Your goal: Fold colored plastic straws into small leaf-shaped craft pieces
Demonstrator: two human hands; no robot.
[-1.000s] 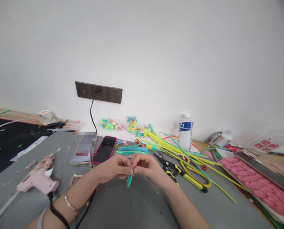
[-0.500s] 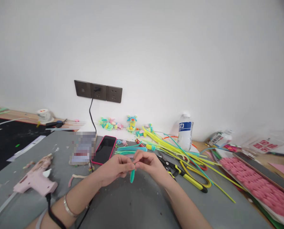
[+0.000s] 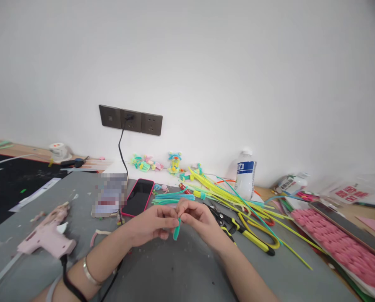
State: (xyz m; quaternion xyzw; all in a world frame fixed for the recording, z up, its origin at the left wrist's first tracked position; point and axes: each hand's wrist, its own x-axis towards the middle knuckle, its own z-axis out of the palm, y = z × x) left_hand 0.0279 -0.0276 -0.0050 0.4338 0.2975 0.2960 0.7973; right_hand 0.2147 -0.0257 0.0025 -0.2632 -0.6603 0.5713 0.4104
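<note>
Above the middle of the grey mat (image 3: 181, 274), a short folded teal pipe cleaner (image 3: 176, 231) hangs from between my fingertips. My left hand (image 3: 151, 224) pinches it from the left, thumb and index finger pressed together. From the other side my right hand (image 3: 198, 219) closes on its upper end, fingers curled and meeting the left fingertips. Part of the pipe cleaner is hidden behind the fingers. Just beyond the hands lies a bundle of teal and blue pipe cleaners (image 3: 171, 196). Yellow pipe cleaners (image 3: 219, 188) spread out to the right.
Yellow-and-black pliers (image 3: 253, 239) lie right of my hands. A pink glue gun (image 3: 47, 237) with a black cord is at left. A phone (image 3: 139, 198), a white bottle (image 3: 246, 174) and small pipe-cleaner figures (image 3: 174, 162) stand or lie toward the wall. Pink knitting-like braids (image 3: 341, 239) are far right.
The teal pipe cleaner has shifted slightly right and tilts a little more. My left fingers have moved slightly over it; both hands still pinch it.
</note>
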